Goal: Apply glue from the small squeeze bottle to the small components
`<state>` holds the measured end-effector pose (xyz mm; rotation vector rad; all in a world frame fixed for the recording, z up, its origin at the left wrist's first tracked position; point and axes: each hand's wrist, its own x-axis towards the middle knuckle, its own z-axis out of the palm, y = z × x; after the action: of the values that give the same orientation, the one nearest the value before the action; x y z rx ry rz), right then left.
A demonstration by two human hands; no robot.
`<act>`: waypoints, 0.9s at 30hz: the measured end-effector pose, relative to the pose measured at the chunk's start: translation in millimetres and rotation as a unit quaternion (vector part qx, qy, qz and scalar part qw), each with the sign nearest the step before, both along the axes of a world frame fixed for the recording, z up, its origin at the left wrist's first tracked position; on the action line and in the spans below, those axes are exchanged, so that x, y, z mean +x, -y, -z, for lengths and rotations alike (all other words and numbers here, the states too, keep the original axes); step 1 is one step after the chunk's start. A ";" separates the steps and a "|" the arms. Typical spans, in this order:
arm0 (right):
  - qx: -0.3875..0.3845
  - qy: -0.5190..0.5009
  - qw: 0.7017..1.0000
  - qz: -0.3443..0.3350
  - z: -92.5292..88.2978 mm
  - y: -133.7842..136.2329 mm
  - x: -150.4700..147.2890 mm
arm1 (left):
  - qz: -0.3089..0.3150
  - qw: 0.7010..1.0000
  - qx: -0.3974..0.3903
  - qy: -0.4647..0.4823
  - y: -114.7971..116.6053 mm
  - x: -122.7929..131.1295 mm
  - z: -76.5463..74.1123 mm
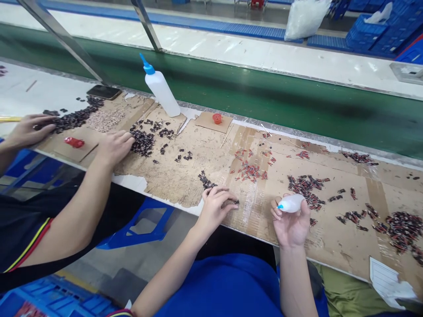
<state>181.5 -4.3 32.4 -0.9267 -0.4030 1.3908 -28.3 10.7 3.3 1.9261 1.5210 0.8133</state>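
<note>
My left hand (214,207) is closed at the cardboard's near edge, thumb and fingers pinching a small dark part (235,202). A little pile of dark parts (205,179) lies just beyond its fingers. In my right hand (292,231) is a small white squeeze bottle (292,203), its blue tip pointing left. Small red parts (250,171) are scattered between and beyond my hands. Past the bottle is a heap of dark-and-red pieces (306,190); a larger heap (403,229) sits farther right.
To my left, a co-worker's hands (114,147) rest by piles of black parts (142,143). A large squeeze bottle (162,93) and a red cap (217,118) on cardboard stand at the back. Behind runs a green conveyor belt (264,103); a metal post (147,24) rises there.
</note>
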 end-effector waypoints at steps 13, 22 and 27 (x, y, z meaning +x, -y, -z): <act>-0.030 0.358 0.928 0.096 19.6 4.4 -25.5 | -0.008 1.000 0.007 0.002 4.6 0.4 1.6; -0.035 0.398 0.916 0.033 15.5 1.8 -33.4 | -0.011 1.000 -0.010 0.003 5.0 0.8 -2.9; -0.034 0.405 0.914 0.017 16.9 1.5 -33.9 | -0.011 1.000 -0.018 0.002 4.6 0.6 -3.0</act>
<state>147.6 -5.8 15.5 -1.5499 -0.9549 0.9331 -27.6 6.1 6.3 1.8830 1.5470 0.7936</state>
